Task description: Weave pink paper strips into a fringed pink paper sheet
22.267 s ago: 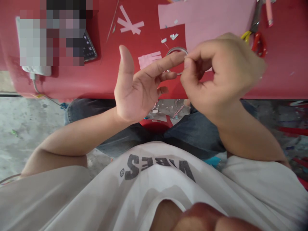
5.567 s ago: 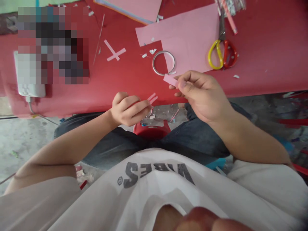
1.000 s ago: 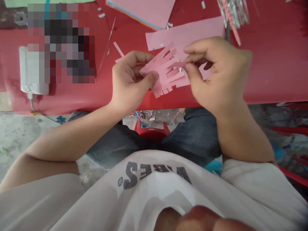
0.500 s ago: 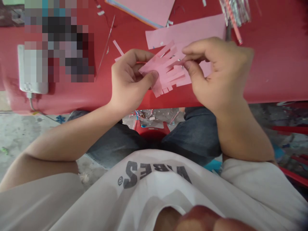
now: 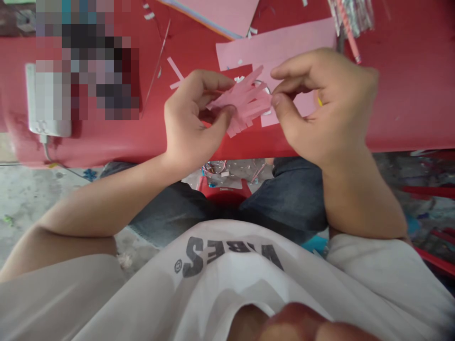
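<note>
The left-hand fingers are curled nearly shut, the thumb pressing on a slit, fringed piece of pink paper. The right-hand fingers pinch its right end tightly. Just beyond the fingers of both hands, a larger pink paper sheet lies on the red surface.

One left hand, one right hand; one fringed pink paper; one flat pink sheet; one pink paper stack; one red table; one red stool; one white plug block.
</note>
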Demonstrator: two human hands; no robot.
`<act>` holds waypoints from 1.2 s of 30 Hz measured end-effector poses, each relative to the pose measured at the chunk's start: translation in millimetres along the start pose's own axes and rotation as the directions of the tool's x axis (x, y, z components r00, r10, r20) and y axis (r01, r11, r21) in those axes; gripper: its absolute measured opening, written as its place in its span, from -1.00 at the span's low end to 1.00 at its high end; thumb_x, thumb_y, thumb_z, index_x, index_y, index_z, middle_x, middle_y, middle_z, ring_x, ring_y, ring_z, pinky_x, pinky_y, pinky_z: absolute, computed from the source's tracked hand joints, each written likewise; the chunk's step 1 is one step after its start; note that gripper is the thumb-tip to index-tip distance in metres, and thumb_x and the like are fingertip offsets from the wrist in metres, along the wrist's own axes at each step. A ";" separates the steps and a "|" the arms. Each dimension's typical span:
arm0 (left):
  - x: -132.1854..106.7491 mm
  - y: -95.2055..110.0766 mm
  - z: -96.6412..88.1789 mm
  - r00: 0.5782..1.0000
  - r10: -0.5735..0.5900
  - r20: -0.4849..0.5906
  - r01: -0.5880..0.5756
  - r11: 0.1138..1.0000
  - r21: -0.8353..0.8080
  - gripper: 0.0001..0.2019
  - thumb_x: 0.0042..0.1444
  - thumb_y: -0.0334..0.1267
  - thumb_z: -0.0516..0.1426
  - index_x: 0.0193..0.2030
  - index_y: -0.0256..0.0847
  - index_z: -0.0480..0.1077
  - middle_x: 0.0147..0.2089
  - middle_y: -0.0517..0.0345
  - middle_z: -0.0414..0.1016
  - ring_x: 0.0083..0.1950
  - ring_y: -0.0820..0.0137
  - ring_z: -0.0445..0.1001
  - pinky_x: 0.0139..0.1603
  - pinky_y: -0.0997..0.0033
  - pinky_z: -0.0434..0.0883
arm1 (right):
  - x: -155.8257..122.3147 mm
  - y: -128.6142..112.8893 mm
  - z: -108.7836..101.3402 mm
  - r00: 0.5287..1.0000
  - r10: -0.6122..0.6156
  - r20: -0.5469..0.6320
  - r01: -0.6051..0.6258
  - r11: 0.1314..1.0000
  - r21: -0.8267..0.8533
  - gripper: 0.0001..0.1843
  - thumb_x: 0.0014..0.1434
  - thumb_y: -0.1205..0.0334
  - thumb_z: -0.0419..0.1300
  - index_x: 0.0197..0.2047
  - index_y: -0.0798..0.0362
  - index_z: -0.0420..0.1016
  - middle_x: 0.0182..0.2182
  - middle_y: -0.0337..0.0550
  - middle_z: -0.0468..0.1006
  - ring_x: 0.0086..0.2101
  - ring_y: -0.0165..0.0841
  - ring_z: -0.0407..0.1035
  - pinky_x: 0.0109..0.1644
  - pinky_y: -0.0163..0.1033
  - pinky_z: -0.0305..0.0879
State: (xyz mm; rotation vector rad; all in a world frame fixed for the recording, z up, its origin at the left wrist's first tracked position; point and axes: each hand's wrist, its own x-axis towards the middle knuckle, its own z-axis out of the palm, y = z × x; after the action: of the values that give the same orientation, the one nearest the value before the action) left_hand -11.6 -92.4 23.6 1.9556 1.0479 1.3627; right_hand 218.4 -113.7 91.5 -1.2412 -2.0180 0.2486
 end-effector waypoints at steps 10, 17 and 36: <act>-8.8 23.1 -1.8 0.999 0.035 -0.008 -0.033 0.983 0.179 -0.74 0.36 -0.22 0.14 0.16 -0.02 0.37 0.01 0.17 0.61 0.04 0.32 0.68 -0.08 0.35 0.69 | -1.3 -0.9 1.0 0.999 -0.043 0.026 0.045 0.996 -0.071 -0.54 0.19 0.40 0.29 0.07 -0.32 0.50 -0.21 -0.42 0.70 -0.19 -0.25 0.64 0.03 -0.02 0.51; -8.9 9.0 -2.4 0.976 0.218 0.011 -0.213 0.943 0.255 -0.70 0.40 -0.11 0.04 0.23 0.05 0.34 -0.04 0.22 0.65 -0.09 0.31 0.74 -0.18 0.27 0.68 | -3.2 -7.2 -0.8 1.000 -0.016 0.024 0.019 0.995 -0.096 -0.57 0.18 0.36 0.28 0.06 -0.29 0.50 -0.20 -0.40 0.70 -0.15 -0.20 0.63 0.08 0.01 0.47; -1.1 9.7 -9.4 0.923 0.381 0.056 -0.368 0.830 0.419 -0.72 0.41 -0.21 0.10 0.21 -0.06 0.39 -0.17 0.20 0.73 -0.36 0.42 0.67 -0.35 0.39 0.56 | -3.7 -9.6 0.1 0.997 -0.071 -0.007 0.071 0.996 -0.048 -0.58 0.14 0.35 0.31 0.07 -0.15 0.52 -0.26 -0.32 0.66 -0.16 -0.15 0.62 0.02 0.04 0.48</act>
State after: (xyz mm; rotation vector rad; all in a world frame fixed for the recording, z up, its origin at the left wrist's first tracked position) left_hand -17.8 -98.8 33.9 2.5824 1.0801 1.4571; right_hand 212.7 -121.6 94.4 -1.1948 -2.0667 0.1619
